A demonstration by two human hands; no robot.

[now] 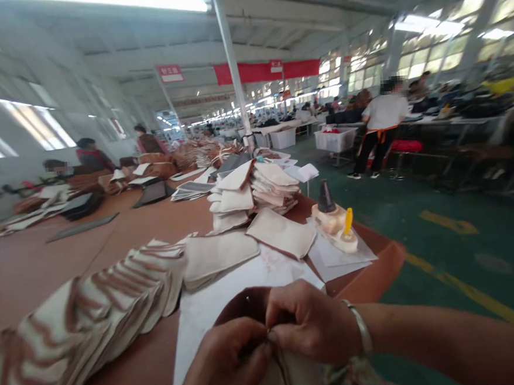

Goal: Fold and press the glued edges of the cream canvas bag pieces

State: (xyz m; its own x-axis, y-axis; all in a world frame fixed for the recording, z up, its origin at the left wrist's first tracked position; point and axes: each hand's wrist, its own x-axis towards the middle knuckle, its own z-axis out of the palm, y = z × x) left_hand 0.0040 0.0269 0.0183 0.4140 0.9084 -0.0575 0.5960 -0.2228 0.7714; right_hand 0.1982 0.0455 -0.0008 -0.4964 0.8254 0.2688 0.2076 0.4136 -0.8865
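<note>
A brown leather piece (241, 304) with a cream underside is pinched along its edge by both hands, close to me at the table's front. My left hand (233, 361) is closed on it from the left, thumb and forefinger pressed together at a seam. Fingertip to fingertip with it, my right hand (310, 321) grips the same edge, a bangle on its wrist. White paper (204, 313) lies beneath the hands. Just beyond lie cream padded pieces (219, 251). The fingers hide the exact spot where they pinch.
A long overlapping row of cream and brown pieces (115, 302) runs along the left. Behind stand stacked pieces (235, 197). At right, a glue container (336, 225) holds a yellow-handled brush (348, 220) beside a black cone-shaped object (325, 196). A person (384, 119) stands across the aisle.
</note>
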